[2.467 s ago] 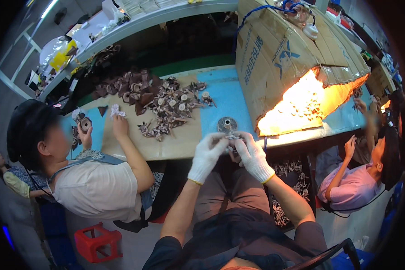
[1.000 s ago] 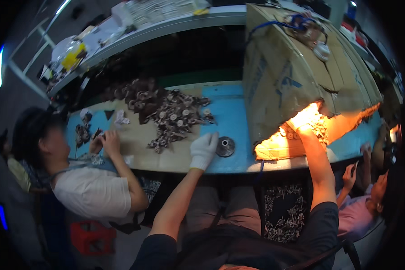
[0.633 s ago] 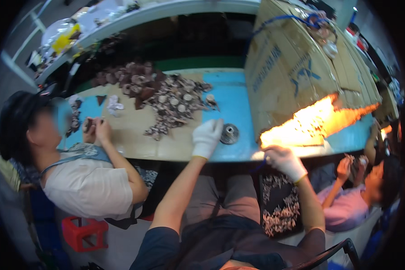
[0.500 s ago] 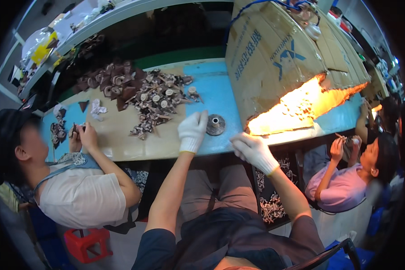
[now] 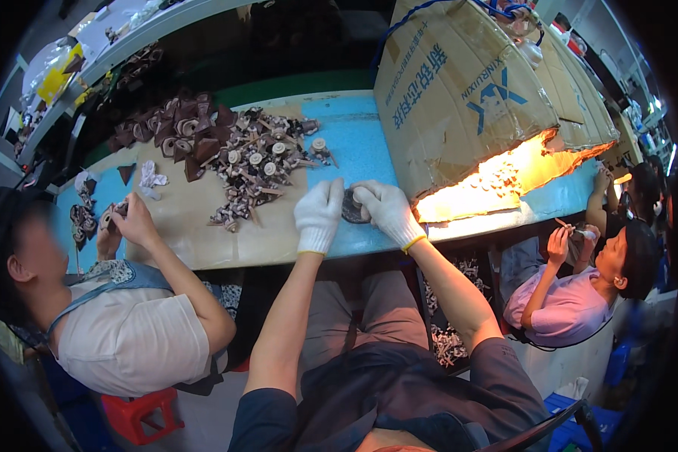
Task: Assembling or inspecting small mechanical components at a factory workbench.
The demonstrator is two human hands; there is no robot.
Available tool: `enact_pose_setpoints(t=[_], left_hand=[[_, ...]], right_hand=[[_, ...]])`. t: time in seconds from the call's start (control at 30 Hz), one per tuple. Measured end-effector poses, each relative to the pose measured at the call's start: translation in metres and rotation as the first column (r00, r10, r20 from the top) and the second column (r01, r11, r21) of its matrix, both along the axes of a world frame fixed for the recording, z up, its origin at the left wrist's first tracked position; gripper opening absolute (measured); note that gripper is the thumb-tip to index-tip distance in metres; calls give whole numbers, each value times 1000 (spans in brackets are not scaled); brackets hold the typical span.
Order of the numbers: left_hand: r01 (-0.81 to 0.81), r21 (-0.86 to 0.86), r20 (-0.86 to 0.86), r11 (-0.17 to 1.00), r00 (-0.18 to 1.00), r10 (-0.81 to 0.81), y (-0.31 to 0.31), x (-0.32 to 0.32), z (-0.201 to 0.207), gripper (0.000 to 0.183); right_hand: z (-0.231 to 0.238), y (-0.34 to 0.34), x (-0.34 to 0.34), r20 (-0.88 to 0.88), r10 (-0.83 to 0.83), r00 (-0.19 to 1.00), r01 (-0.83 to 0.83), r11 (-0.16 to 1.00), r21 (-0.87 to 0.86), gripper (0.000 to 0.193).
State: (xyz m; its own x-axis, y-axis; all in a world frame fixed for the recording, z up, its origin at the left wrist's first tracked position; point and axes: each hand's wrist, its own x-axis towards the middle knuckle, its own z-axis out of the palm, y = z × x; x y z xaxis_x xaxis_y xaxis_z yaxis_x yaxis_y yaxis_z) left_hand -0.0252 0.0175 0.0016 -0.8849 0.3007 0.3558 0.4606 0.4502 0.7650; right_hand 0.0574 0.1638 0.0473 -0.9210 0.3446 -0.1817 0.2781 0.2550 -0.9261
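Both of my hands wear white knit gloves and are closed in front of me at the near edge of the blue tabletop. My left hand [image 5: 319, 215] is just left of a dark round disc [image 5: 350, 208], fingers pressed together. From the other side, my right hand [image 5: 388, 211] reaches over the disc, its fingertips bunched above it and hiding its centre. Whatever either hand pinches is too small or hidden to make out. A pile of small pinkish-brown pieces [image 5: 260, 162], some with round pale tops and sticks, lies beyond my left hand.
A large cardboard box [image 5: 444, 105], glowing orange inside its torn opening, stands to the right. Brown pointed pieces [image 5: 188, 135] lie at the back left. A person [image 5: 128, 316] works at my left and another [image 5: 569, 294] at my right. Below the table is a bin of small pieces [image 5: 448, 346].
My right hand has moved left from beside the glowing box opening to above the disc. My left hand stays closed beside the disc. The view has shifted slightly.
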Motion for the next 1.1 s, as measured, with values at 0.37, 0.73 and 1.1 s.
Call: enact_pose_setpoints(t=[0.37,0.73,1.1], left_hand=[[99,-147,-250,984,959,-134,2,-15,-33,11],[55,263,333,963,932,-144,11,-9,-23,38],[87,111,253,990,961,-112,5,-8,-16,43]], right_hand=[[20,-1,83,-219,-58,974,84,990,111,34],[-165,14,465,738,-524,424,139,844,519,63],[-256,8,439,499,-748,437,634,650,419,69]])
